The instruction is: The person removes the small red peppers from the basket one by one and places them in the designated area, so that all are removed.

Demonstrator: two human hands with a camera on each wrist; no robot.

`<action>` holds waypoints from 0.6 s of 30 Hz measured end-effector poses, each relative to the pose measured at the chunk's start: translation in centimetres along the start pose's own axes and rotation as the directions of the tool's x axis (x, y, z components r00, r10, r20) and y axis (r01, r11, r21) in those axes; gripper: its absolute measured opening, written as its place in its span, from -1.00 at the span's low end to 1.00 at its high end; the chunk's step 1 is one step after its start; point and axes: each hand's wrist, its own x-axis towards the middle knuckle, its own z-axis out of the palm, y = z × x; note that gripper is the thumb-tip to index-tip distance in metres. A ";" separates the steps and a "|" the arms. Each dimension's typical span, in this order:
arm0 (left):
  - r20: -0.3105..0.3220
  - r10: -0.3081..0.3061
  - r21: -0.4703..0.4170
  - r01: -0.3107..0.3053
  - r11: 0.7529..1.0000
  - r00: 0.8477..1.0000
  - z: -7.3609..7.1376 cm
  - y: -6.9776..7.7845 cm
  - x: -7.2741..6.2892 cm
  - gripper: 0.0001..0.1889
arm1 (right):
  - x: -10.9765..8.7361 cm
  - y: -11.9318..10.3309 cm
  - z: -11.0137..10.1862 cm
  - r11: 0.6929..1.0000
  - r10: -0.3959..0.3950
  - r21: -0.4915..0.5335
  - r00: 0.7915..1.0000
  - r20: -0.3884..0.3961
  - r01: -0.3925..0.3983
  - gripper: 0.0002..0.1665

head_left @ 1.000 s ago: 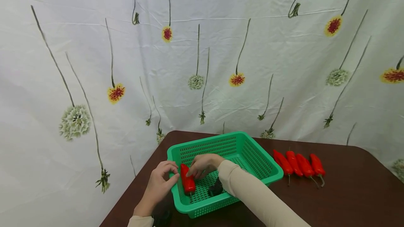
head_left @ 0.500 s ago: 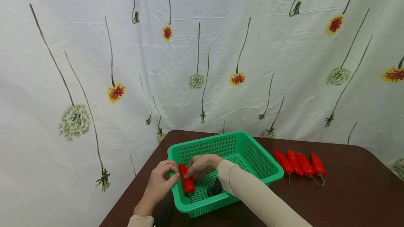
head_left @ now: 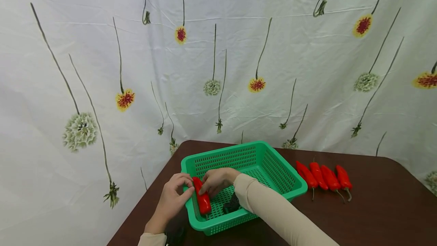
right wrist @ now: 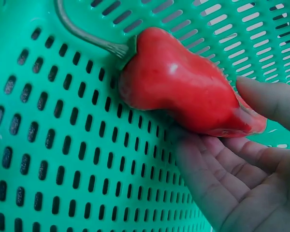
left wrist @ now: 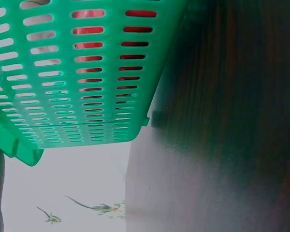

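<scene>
A red pepper (head_left: pixel 204 202) with a green stem lies along the left side of a green plastic basket (head_left: pixel 297 192). My right hand (head_left: pixel 216 182) reaches inside and holds it near its narrow end. In the right wrist view the thumb is over the pepper (right wrist: pixel 179 77) and the fingers of the right hand (right wrist: pixel 251 179) pass beneath, the stem pointing away. At the left rim, my left hand (head_left: pixel 173 196) grips the basket, thumb and fingers bent around the edge. The left wrist view shows the slotted outer wall (left wrist: pixel 157 43), with red showing through the holes.
Several more red peppers (head_left: pixel 329 177) lie side by side on the dark brown table (head_left: pixel 385 200), right of the basket. A black wrist camera (head_left: pixel 231 204) on my right wrist overlaps the basket's floor. Behind hangs a white flowered curtain (head_left: pixel 239 56).
The pepper in my right hand has shifted slightly left, closer to the basket's left wall. My right hand moved slightly with it. The left hand stays at the rim.
</scene>
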 end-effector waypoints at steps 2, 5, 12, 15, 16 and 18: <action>0.002 0.001 -0.004 -0.001 1.000 1.000 0.0 0.0 0.0 -0.64 | 0.0 0.0 0.0 1.000 -0.006 -0.002 1.000 0.001 0.006 -0.81; 0.005 -0.003 -0.015 0.003 1.000 1.000 0.0 0.0 0.1 -0.64 | -0.1 0.0 0.1 1.000 -0.015 0.007 1.000 0.000 0.015 -0.82; 0.008 -0.005 -0.032 0.005 0.999 1.000 -0.1 0.1 0.1 -0.64 | -0.2 -0.1 0.2 0.999 -0.032 0.016 0.999 0.003 0.032 -0.82; 0.008 -0.006 -0.031 0.006 0.999 1.000 -0.1 0.1 0.1 -0.64 | -0.3 -0.2 0.1 0.999 -0.036 0.013 0.999 0.007 0.035 -0.80; 0.008 -0.007 -0.032 0.007 0.999 1.000 -0.1 0.1 0.1 -0.64 | -0.3 -0.3 0.1 0.999 -0.036 0.011 0.999 0.007 0.036 -0.79; 0.008 -0.011 -0.032 0.011 0.999 1.000 -0.1 0.2 0.1 -0.64 | -0.4 -0.4 0.0 0.999 -0.041 0.005 0.999 0.007 0.041 -0.78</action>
